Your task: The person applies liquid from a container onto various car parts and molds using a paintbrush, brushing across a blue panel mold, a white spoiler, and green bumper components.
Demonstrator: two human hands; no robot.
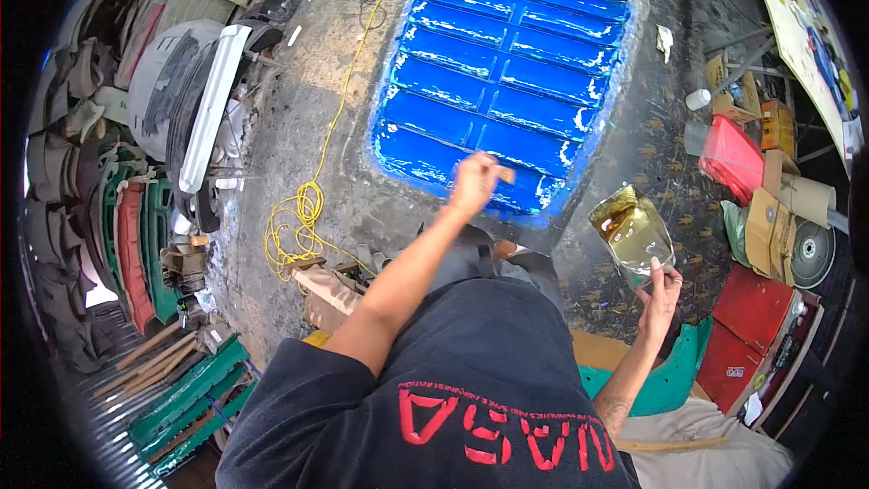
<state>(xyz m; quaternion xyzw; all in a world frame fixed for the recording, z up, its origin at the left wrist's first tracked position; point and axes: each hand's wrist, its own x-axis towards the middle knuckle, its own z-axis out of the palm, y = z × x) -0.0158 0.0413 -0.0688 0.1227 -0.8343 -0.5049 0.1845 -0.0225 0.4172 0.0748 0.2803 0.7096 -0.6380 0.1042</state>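
Observation:
My left hand point(474, 183) is closed around a paintbrush, its tan bristles point(507, 175) pointing right over the near end of a blue panel mould point(434, 118). The mould is a long rectangle with ribbed recesses, glossy blue with white patches and a rough pale rim. In my right hand point(662, 294) is a cut-open clear plastic container point(638, 240), gripped by its near edge and tilted. Yellowish liquid and a brown stain show inside it. The container is to the right of the mould's near corner, apart from it. Part of the brush handle is hidden by my left hand.
A yellow cord point(309, 208) lies coiled on the stained floor at left. Moulded panels point(172, 81) are stacked along the left side. A red bag point(730, 161), cardboard boxes point(771, 217) and a red metal box point(744, 330) stand at right. A white cup point(698, 100) is nearby.

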